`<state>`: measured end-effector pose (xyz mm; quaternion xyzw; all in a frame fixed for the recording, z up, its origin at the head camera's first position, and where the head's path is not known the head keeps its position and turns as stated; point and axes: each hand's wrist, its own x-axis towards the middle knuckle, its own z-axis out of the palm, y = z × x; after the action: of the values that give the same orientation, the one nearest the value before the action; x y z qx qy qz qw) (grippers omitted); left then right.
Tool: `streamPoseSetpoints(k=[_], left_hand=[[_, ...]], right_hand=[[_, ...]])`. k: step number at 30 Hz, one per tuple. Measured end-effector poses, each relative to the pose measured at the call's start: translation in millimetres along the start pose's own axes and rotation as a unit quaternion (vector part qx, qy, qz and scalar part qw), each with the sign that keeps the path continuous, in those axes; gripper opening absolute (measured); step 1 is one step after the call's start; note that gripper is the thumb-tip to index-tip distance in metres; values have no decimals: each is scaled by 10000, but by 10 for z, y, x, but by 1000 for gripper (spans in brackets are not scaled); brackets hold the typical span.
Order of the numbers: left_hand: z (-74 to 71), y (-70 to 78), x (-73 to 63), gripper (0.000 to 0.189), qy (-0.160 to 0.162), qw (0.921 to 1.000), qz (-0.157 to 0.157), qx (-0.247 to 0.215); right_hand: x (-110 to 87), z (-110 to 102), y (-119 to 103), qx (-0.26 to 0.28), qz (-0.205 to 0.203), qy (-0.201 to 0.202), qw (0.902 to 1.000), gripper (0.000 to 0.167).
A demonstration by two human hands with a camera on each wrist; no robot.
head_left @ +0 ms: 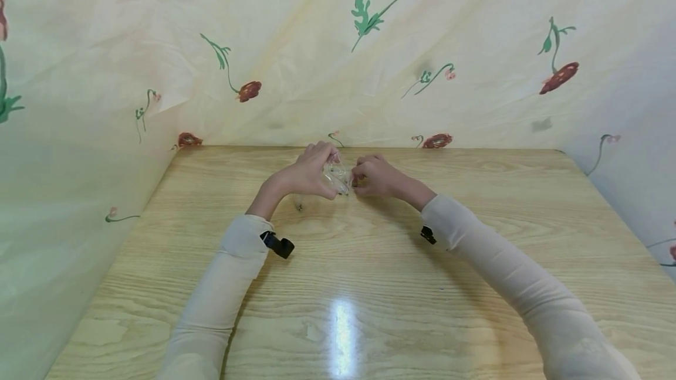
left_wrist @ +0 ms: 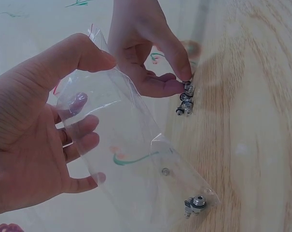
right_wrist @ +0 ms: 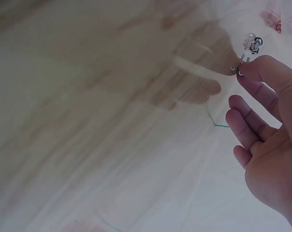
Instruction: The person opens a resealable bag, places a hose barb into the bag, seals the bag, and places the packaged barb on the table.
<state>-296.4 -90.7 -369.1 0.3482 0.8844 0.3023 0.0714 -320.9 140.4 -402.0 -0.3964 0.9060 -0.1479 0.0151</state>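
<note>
A clear plastic bag (left_wrist: 131,121) hangs from my left hand (head_left: 308,173), held at its upper edge between thumb and curved fingers. Low in the bag lies a small metal fitting (left_wrist: 198,203) with dark rings, and a tiny round metal piece (left_wrist: 165,171) shows higher up. Just right of the bag is my right hand (head_left: 377,176). Its thumb and index finger pinch a small metal fitting (left_wrist: 187,88), while its other fingers are loosely bent. Several similar metal fittings (right_wrist: 253,42) are close by the fingertips; some are partly hidden.
A wood-grain tabletop (head_left: 338,251) spreads under both arms. Flower-printed cloth (head_left: 317,46) rises behind its far edge and at both sides. Black straps (head_left: 277,244) sit at the sleeve cuffs. A small dark spot (head_left: 300,207) shows on the table below the left hand.
</note>
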Motion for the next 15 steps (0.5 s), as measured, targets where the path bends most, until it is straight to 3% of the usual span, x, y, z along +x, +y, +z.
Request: streamPoseSetpoints(k=[8, 15], left_hand=[[1, 20, -5, 59, 6, 9999, 1, 100], [5, 32, -15, 60, 38, 9999, -9, 105]], right_hand=[[-73, 2, 43, 163, 12, -34, 9999, 5], [-113, 9, 63, -72, -114, 44, 9999, 6]])
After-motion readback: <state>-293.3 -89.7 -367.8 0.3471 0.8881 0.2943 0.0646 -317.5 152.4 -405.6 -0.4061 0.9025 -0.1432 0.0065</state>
